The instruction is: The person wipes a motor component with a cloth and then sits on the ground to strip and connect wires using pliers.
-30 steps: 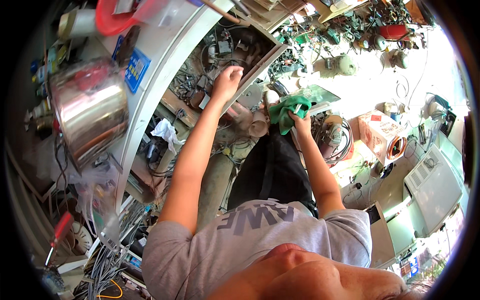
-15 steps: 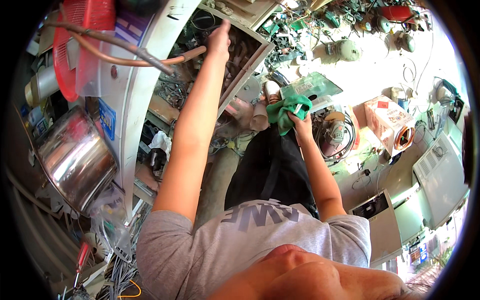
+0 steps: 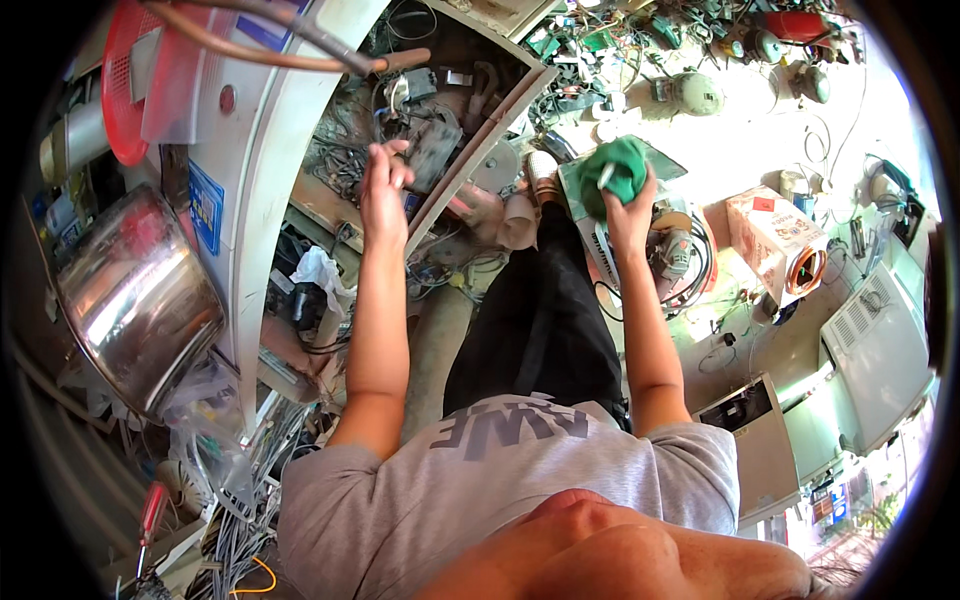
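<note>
My left hand [image 3: 385,190] is raised beside an open bin [image 3: 460,190] full of cables and dusty parts, its fingers loosely bent and apart, with nothing visible in them. My right hand [image 3: 630,210] grips a bunched green cloth [image 3: 622,160] with a pale, narrow piece showing at its middle; I cannot tell what that piece is. Behind the cloth is a greenish flat plate [image 3: 665,175]. A coil of dark cable around a power tool [image 3: 672,260] lies just right of my right forearm.
At the left are a metal pot [image 3: 140,300], a red plastic basket [image 3: 125,100], bent copper pipes [image 3: 280,58] and a white cabinet edge [image 3: 280,150]. At the right sit a cardboard box [image 3: 765,225], white appliance housings [image 3: 870,360] and scattered electronic scrap [image 3: 660,35].
My left hand has pulled back down from high over the bin, below the copper pipes. My right hand has raised the green cloth upward and to the right, bunched more tightly.
</note>
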The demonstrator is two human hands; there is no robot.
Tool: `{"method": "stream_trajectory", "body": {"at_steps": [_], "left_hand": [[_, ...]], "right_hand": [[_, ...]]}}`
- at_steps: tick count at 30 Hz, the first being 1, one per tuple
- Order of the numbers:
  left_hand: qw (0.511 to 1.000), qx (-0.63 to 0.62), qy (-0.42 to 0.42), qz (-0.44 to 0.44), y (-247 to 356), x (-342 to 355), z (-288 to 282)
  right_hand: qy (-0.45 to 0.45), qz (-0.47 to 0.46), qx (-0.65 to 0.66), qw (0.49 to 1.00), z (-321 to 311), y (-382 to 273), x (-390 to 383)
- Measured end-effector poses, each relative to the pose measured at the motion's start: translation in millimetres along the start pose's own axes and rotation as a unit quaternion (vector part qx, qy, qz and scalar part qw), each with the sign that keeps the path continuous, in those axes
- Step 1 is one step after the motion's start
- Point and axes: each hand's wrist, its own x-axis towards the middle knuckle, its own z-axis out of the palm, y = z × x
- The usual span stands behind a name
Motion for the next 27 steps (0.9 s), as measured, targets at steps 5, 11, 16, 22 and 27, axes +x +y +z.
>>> {"method": "stream_trajectory", "body": {"at_steps": [5, 11, 16, 22, 27], "left_hand": [[0.997, 0.037, 0.044, 0.046, 22, -46, -29], [0.993, -0.042, 0.085, 0.066, 24, -75, -61], [0.986, 0.033, 0.142, 0.077, 18, -92, -76], [0.950, 0.138, 0.255, 0.116, 5, -118, -97], [0.920, 0.153, 0.332, 0.142, 5, -136, -116]], "right_hand": [[0.007, -0.140, -0.016, 0.990, 20, -72, 88], [-0.031, -0.340, -0.064, 0.938, 121, -95, 214], [-0.053, -0.337, -0.408, 0.847, 143, -153, 193], [-0.084, -0.517, -0.168, 0.835, 179, -210, 140], [-0.104, -0.525, -0.316, 0.783, 267, -202, 161]]}}
